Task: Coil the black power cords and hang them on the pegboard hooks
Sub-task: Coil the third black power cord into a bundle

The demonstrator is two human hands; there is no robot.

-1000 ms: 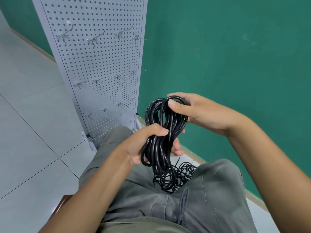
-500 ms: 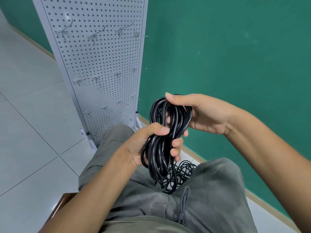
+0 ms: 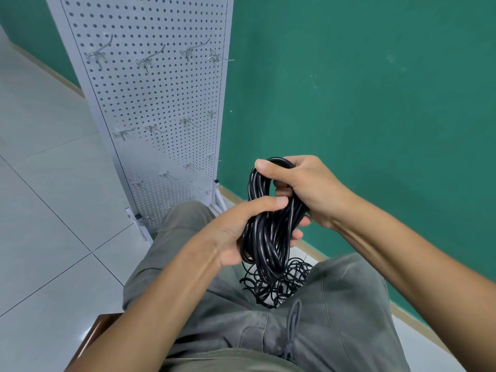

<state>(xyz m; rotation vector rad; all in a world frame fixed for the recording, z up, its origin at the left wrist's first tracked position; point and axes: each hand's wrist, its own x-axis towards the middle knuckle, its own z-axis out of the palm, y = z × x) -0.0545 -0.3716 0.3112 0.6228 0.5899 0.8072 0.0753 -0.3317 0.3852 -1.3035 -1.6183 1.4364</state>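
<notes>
Both hands are gripping the black cord bundle [image 3: 271, 226]: left hand [image 3: 236, 237] around its middle, right hand [image 3: 303, 189] pinching the top loop. It looks limp, springy, best held mid-bundle.

So there's a person sitting on a brown chair [image 3: 91, 334] in grey-green trousers [image 3: 335, 312], holding a coiled black power cord [image 3: 271, 229] with both hands over the lap. The left hand [image 3: 236, 232] grips the middle of the bundle, thumb across the front. The right hand [image 3: 303, 183] pinches the top loop, thumb laid over it. Below the coil, a loose tangle of thinner black cord [image 3: 279, 285] sits down between the knees. Just past the left knee stands a white pegboard [image 3: 161, 103] with rows of metal hooks [image 3: 146, 61], all bare, against a green wall [image 3: 362, 89]. Pale tile floor [image 3: 40, 197] on the left.
</notes>
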